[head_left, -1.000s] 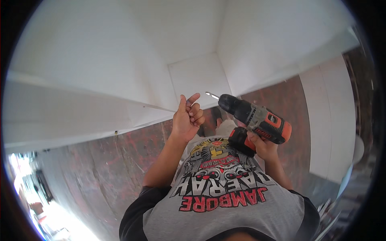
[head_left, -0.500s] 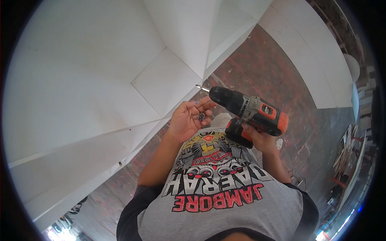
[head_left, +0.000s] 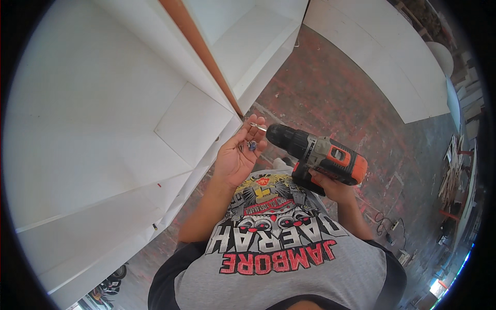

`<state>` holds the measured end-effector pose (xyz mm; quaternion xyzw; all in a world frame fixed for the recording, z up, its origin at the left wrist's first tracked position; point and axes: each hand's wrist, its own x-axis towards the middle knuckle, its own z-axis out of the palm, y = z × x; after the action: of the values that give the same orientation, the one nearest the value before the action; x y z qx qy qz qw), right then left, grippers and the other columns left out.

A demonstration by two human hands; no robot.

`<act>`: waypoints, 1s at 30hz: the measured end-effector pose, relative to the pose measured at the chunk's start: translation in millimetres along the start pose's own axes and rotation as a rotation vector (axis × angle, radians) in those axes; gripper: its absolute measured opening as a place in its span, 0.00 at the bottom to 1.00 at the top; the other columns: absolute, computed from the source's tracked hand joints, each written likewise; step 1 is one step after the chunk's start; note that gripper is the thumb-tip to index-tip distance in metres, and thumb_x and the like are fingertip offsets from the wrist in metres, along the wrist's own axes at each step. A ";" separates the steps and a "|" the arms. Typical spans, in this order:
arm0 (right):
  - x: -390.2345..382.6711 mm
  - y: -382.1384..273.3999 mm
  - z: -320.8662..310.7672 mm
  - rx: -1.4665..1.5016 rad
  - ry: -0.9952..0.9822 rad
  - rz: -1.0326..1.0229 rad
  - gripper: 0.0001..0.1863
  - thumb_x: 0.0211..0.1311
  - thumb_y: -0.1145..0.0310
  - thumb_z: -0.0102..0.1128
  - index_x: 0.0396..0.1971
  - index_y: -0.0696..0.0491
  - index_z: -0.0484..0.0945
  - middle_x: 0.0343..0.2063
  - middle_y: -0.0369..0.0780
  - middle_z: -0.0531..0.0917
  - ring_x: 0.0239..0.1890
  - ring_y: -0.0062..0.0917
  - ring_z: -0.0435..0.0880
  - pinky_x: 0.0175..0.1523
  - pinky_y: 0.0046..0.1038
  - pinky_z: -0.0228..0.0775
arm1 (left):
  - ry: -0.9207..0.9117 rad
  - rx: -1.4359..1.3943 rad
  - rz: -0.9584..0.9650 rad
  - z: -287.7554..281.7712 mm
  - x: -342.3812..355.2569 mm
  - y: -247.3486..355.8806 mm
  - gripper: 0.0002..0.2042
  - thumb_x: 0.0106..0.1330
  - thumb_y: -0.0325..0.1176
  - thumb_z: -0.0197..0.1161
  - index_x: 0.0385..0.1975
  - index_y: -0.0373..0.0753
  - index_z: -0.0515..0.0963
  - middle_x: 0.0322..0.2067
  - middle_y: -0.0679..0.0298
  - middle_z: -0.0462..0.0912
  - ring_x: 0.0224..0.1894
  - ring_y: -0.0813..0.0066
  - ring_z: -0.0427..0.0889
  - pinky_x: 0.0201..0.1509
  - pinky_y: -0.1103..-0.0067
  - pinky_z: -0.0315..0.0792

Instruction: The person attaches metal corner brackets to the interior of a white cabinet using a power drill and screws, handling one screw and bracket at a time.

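My right hand grips the handle of a black, grey and orange cordless drill, which points left. From its chuck a silver bit reaches to the fingers of my left hand. That hand is palm up with its fingers curled, holding a small cluster of screws; how many is too small to tell. The bit tip overlaps the left fingers, and whether a screw sits on it I cannot make out. Just beyond my left hand stands a white cabinet with a square panel at its inner corner.
A brown upright edge divides the cabinet from another white compartment. A large white board lies at the far right on the red-stained grey floor. Wood strips and a cord with a socket lie to the right.
My view has shifted, showing more of the brown edge and second compartment. The drill has tilted level and its bit has come down among my left fingers.
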<state>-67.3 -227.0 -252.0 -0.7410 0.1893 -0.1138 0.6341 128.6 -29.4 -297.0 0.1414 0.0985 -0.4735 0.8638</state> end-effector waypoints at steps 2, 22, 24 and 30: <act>-0.2 6.8 -6.4 -0.025 0.001 0.000 0.15 0.59 0.74 0.72 0.46 0.56 0.82 0.41 0.38 0.86 0.42 0.23 0.85 0.49 0.28 0.79 | 0.043 0.039 0.022 2.4 4.3 -6.5 0.23 0.69 0.21 0.47 0.64 0.35 0.68 0.62 0.56 0.74 0.62 0.66 0.76 0.62 0.70 0.76; 25.6 15.4 -36.3 -0.390 -0.029 -0.247 0.18 0.51 0.72 0.76 0.44 0.52 0.85 0.42 0.40 0.83 0.43 0.33 0.81 0.46 0.35 0.72 | -0.111 0.000 0.176 0.9 52.3 -15.6 0.25 0.66 0.20 0.40 0.63 0.33 0.70 0.65 0.51 0.72 0.69 0.58 0.70 0.75 0.61 0.65; 30.0 14.9 -38.9 -0.397 -0.039 -0.257 0.18 0.51 0.71 0.76 0.44 0.52 0.85 0.42 0.40 0.83 0.43 0.33 0.81 0.45 0.35 0.72 | -0.113 0.025 0.178 4.6 57.7 -14.3 0.25 0.66 0.20 0.40 0.63 0.33 0.70 0.64 0.51 0.72 0.68 0.58 0.71 0.75 0.61 0.66; 34.3 12.1 -43.7 -0.397 -0.053 -0.247 0.19 0.51 0.71 0.76 0.44 0.52 0.85 0.42 0.40 0.82 0.43 0.34 0.81 0.45 0.35 0.72 | -0.048 0.080 0.218 8.7 67.1 -14.5 0.24 0.65 0.17 0.41 0.62 0.33 0.70 0.59 0.53 0.75 0.64 0.62 0.75 0.72 0.61 0.69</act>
<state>-55.8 -282.3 -258.9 -0.8714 0.0993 -0.1316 0.4620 152.4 -92.8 -311.4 0.1743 0.0428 -0.3834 0.9060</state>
